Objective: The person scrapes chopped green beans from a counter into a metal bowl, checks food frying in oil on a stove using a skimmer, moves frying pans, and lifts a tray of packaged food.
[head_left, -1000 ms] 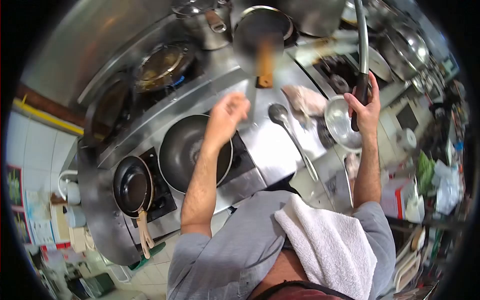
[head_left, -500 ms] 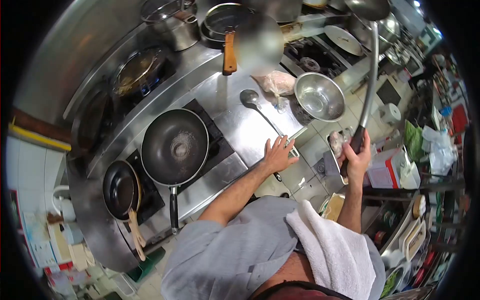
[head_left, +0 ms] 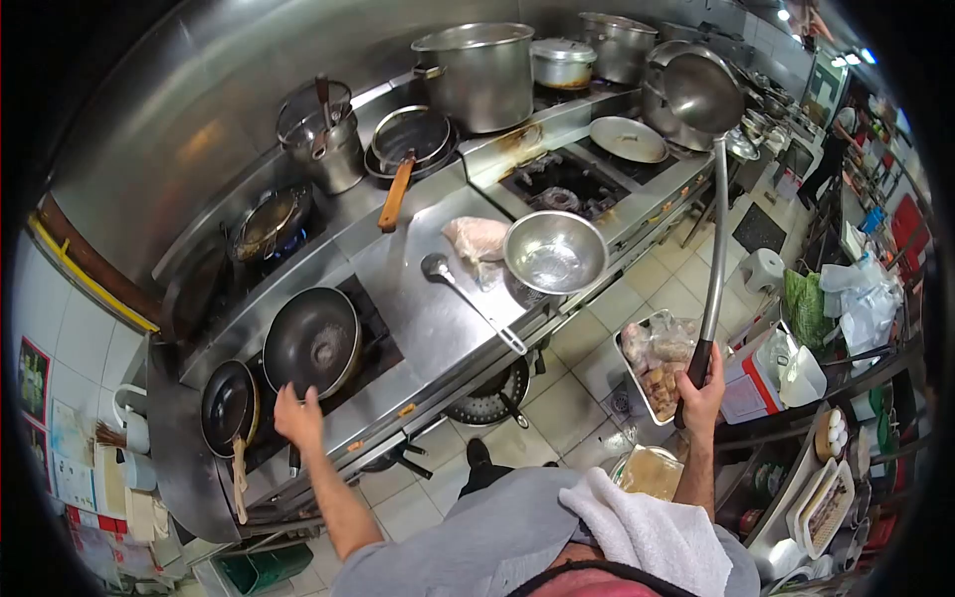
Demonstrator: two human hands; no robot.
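Note:
My right hand (head_left: 702, 383) is closed around the black handle of a long ladle (head_left: 717, 239). Its big metal bowl is raised at the upper right. Over the near edge of a black wok (head_left: 303, 333) hangs my left hand (head_left: 299, 418), thumb and a finger apart. The wok's black handle shows just below this hand; contact with it I cannot make out. The wok sits tilted on a burner, with a pale residue patch inside. To its left rests a smaller black frying pan (head_left: 229, 403) with a light-coloured handle.
On the steel counter lie a serving spoon (head_left: 468, 298), a bagged pale item (head_left: 476, 239) and a metal bowl (head_left: 555, 252). Behind stand a large pot (head_left: 476, 80) and a wooden-handled pan (head_left: 411, 134). A blue flame burns at the back left. A tray of food (head_left: 652, 363) is right.
My left hand has moved left, from beside the serving spoon to the wok's near edge. The view has tilted up. My right hand still holds the ladle.

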